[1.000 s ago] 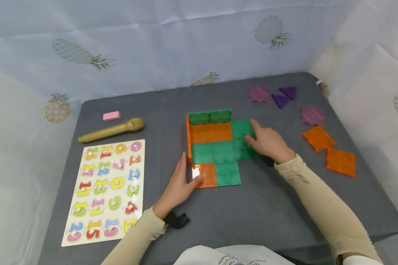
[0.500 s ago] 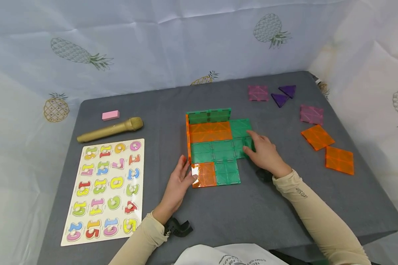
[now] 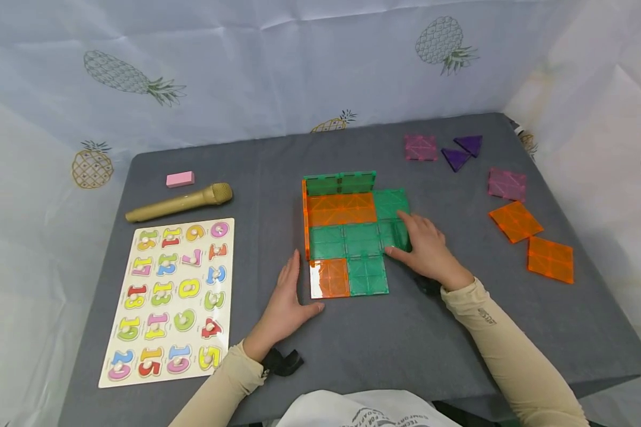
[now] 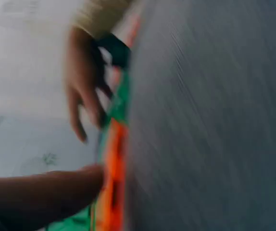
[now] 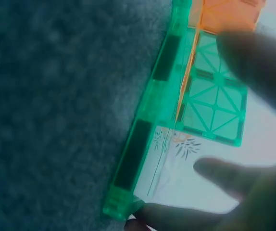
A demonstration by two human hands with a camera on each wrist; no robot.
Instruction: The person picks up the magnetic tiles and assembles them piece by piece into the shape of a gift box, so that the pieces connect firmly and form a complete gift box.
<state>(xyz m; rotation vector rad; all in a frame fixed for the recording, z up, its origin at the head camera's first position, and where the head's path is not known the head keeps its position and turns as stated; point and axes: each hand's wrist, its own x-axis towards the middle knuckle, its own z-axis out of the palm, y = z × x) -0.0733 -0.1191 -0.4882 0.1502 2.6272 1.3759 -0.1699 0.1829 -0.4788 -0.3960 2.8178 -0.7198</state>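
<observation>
Translucent magnetic tiles lie joined on the table, with green tiles (image 3: 367,276) and an orange tile (image 3: 334,278) along the near side. Green upright tiles (image 3: 342,183) stand at the back, and an orange upright tile (image 3: 305,220) stands on the left. My left hand (image 3: 284,308) rests by the near left corner, fingers straight and thumb spread just in front of the orange tile. My right hand (image 3: 426,248) is at the right edge, fingers and thumb loosely spread over a green tile (image 3: 394,235). In the right wrist view a fingertip touches a green tile's edge (image 5: 118,204).
A number puzzle board (image 3: 174,305), a gold microphone (image 3: 179,205) and a pink block (image 3: 180,179) are on the left. Loose orange tiles (image 3: 550,260), pink tiles (image 3: 507,184) and purple triangles (image 3: 469,144) lie on the right. A patterned cloth (image 3: 278,71) hangs behind the table.
My right hand has drawn nearer from the back right green tile to the one before it. My left thumb has come off the orange tile. The tiles keep their arrangement.
</observation>
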